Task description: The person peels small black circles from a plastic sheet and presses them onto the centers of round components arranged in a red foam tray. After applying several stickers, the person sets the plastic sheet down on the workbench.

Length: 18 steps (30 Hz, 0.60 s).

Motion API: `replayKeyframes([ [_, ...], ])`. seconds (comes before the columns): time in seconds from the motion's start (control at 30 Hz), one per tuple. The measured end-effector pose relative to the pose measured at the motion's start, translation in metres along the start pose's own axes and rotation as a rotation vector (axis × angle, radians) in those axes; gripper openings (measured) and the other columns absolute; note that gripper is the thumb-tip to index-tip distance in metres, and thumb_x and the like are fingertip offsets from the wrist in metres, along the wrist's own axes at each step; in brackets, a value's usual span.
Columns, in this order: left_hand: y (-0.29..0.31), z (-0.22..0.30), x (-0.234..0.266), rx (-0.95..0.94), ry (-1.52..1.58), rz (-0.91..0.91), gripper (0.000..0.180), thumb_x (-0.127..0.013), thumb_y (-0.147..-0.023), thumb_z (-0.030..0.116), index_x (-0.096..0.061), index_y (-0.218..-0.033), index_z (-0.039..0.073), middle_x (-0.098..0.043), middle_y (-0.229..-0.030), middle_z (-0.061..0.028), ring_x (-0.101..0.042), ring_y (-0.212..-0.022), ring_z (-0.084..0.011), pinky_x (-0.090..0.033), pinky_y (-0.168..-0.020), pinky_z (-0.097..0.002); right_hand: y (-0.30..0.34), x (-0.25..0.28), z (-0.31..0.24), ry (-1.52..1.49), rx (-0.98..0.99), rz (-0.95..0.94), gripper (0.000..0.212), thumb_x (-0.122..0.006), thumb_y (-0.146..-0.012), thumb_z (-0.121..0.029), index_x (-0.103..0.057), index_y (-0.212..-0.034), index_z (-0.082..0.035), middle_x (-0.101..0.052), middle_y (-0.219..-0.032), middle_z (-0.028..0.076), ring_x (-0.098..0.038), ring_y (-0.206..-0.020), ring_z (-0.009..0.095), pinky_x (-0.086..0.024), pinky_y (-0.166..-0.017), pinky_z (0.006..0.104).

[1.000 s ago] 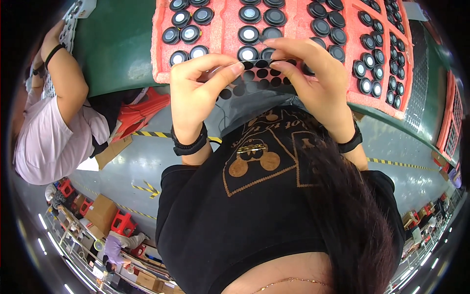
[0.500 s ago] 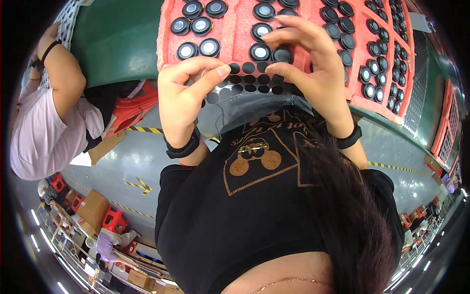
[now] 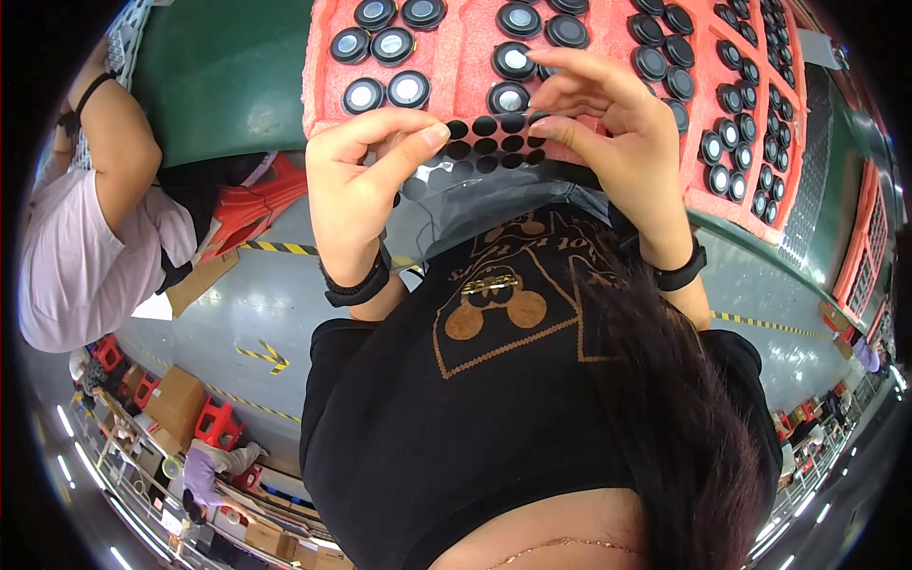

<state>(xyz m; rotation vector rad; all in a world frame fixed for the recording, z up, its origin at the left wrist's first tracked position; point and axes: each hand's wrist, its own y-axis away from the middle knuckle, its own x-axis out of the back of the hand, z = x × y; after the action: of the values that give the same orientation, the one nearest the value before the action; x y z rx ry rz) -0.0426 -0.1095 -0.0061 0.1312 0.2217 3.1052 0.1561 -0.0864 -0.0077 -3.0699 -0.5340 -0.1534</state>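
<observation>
One transparent sheet of round black stickers, at the near edge of a pink foam tray. Left hand: bent inward, thumb and index finger clamped on the sheet. Right hand: arched, thumb at the sheet's right end, index finger raised apart.

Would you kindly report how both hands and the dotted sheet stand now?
Left hand pinching clear black-dotted sheet. Right hand at its right end, grip unclear. Pink tray just beyond.
</observation>
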Motion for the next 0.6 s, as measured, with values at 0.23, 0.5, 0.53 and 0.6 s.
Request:
replayKeyframes([
  [0.23,0.000,0.003,0.000,0.043,0.037,0.011,0.006,-0.062,-0.069,0.000,-0.063,-0.075,-0.002,-0.053,-0.057,0.0026,-0.040,-0.050,-0.0010,-0.027,-0.045,-0.0164,0.000,-0.001,-0.007,0.316,0.319,0.014,0.038,-0.056,-0.067,0.013,-0.053,-0.102,0.000,-0.057,-0.071,0.006,-0.057,-0.068,0.014,-0.047,-0.062,0.0220],
  [0.5,0.002,-0.004,0.005,0.064,0.033,0.035,0.007,-0.062,-0.069,0.000,-0.063,-0.075,-0.001,-0.052,-0.056,0.0041,-0.035,-0.047,0.0000,-0.023,-0.042,-0.0168,-0.005,-0.001,0.003,0.311,0.729,0.011,0.027,-0.061,-0.063,0.010,-0.056,-0.088,0.000,-0.058,-0.069,0.008,-0.057,-0.067,0.019,-0.048,-0.068,0.0280],
  [0.53,0.002,-0.005,0.006,0.072,0.034,0.048,0.007,-0.062,-0.069,0.000,-0.063,-0.075,-0.001,-0.051,-0.055,0.0044,-0.034,-0.046,0.0002,-0.022,-0.042,-0.0169,-0.005,0.000,0.003,0.311,0.729,0.009,0.027,-0.061,-0.063,0.010,-0.056,-0.088,0.000,-0.058,-0.069,0.008,-0.057,-0.067,0.019,-0.048,-0.068,0.0280],
  [0.6,0.002,-0.007,0.007,0.080,0.037,0.063,0.007,-0.063,-0.069,0.001,-0.063,-0.075,-0.001,-0.051,-0.055,0.0047,-0.033,-0.046,0.0004,-0.022,-0.041,-0.0169,-0.004,0.002,-0.001,0.423,0.697,-0.037,0.030,-0.062,-0.063,0.009,-0.055,-0.091,0.000,-0.059,-0.071,0.008,-0.057,-0.072,0.018,-0.047,-0.072,0.0292],
])
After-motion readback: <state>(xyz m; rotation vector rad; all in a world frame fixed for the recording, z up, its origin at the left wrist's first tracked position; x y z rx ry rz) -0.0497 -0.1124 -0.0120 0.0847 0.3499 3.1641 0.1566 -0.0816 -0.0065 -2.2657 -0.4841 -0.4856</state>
